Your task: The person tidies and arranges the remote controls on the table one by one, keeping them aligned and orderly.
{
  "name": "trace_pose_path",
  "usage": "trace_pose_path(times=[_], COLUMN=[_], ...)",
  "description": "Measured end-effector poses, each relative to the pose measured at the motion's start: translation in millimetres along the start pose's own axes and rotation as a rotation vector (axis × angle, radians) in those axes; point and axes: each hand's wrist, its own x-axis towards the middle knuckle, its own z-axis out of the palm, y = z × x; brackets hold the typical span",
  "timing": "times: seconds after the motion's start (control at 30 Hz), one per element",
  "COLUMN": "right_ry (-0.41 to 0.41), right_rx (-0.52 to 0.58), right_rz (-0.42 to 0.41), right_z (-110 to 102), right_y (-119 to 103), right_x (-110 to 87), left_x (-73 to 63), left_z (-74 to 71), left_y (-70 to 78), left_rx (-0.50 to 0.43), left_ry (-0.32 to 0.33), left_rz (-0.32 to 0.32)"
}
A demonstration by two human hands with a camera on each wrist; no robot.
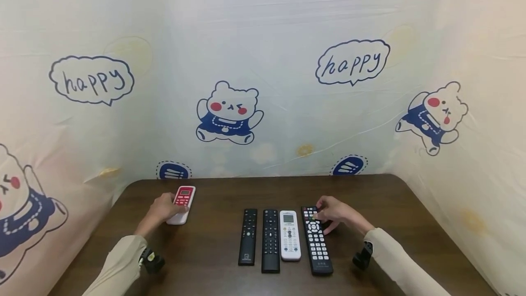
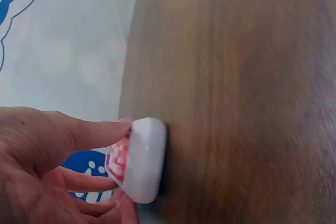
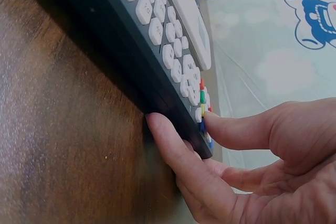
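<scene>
At the table's far left, my left hand (image 1: 163, 207) grips a white remote control with a red face (image 1: 185, 199), thumb on one long side and fingers on the other. In the left wrist view the white end of this remote (image 2: 146, 161) points at the camera, low over the wood. My right hand (image 1: 338, 214) pinches the top end of a long black remote control with white buttons (image 1: 318, 246). The right wrist view shows the thumb (image 3: 239, 129) by its coloured buttons and a finger (image 3: 176, 140) along its side edge, close to the table.
To the left of the black remote lie a white remote with a small screen (image 1: 290, 241) and two slim black remotes, one in the middle (image 1: 270, 245) and one further left (image 1: 248, 241). The brown table (image 1: 205, 259) meets a patterned curtain (image 1: 287, 159) at the back.
</scene>
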Motion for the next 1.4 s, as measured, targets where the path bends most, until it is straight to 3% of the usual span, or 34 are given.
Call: trace_pose_path(times=[0.2,0.53,0.73,0.8,1.03,1.23,1.4], right_ry=[0.001,-0.014,-0.010,-0.005,-0.012,-0.006,-0.013], right_rx=[0.007,-0.008,-0.012,-0.015,-0.009,-0.010,-0.010], right_rz=[0.014,-0.010,0.008,0.016,0.037,0.037,0.036], right_z=[3.6,1.2,-3.9,-5.5,-8.3,-7.6,-2.5], right_y=[0.5,-1.3,-1.5,-1.5,-5.9,-5.8,-5.1], right_x=[4.4,5.9,7.0,7.5,6.2,4.3,5.5], left_x=[1.1,3.1,-1.2,-3.2,-10.6,-28.2,-42.3], left_z=[1.8,-2.7,-3.5,-3.3,-0.1,6.1,13.8], left_y=[-3.1,-9.2,-9.9,-10.0,-2.5,21.2,27.5], left_rx=[-0.046,-0.352,-0.466,-0.520,-0.742,-0.733,-0.709], left_ry=[-0.047,-0.191,-0.286,-0.332,-0.545,-0.551,-0.574], left_rz=[-0.014,-0.057,-0.049,-0.036,0.100,0.173,0.204])
